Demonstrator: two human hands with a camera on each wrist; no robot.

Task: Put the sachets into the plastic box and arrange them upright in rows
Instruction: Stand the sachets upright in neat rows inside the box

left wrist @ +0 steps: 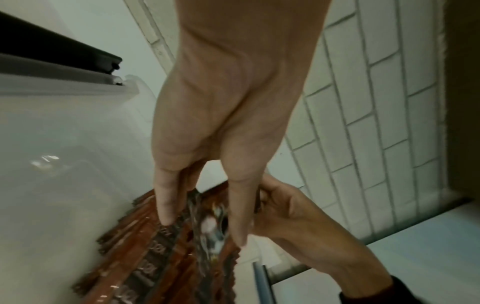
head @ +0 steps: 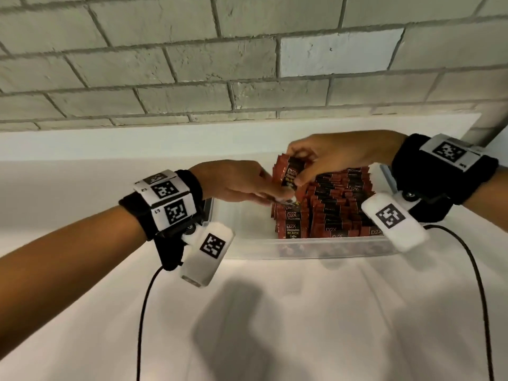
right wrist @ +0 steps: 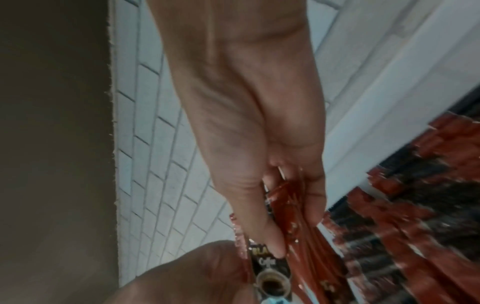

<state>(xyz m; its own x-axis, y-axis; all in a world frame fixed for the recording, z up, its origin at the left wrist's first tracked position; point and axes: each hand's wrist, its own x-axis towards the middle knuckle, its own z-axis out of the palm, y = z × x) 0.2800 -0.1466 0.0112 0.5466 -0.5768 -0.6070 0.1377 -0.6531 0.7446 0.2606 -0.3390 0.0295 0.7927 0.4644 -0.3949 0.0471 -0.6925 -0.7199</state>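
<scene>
A clear plastic box (head: pixel 247 244) stands on the white table, and red-and-black sachets (head: pixel 341 204) stand upright in rows across its right part. My right hand (head: pixel 295 167) grips a small bundle of sachets (head: pixel 286 171) just above the left end of those rows. My left hand (head: pixel 283 198) pinches the bundle's lower end. In the left wrist view the sachet's printed end (left wrist: pixel 210 226) sits between two digits of my left hand (left wrist: pixel 202 230), over the rows (left wrist: pixel 145 257). In the right wrist view my right hand (right wrist: pixel 296 232) grips the bundle (right wrist: pixel 267 265).
A grey brick wall (head: pixel 247 64) rises right behind the white table (head: pixel 275 325). Black cables (head: pixel 143 312) hang from both wrist units over the table's near side. A dark-edged object (left wrist: pixel 52 51) lies beyond the box rim in the left wrist view.
</scene>
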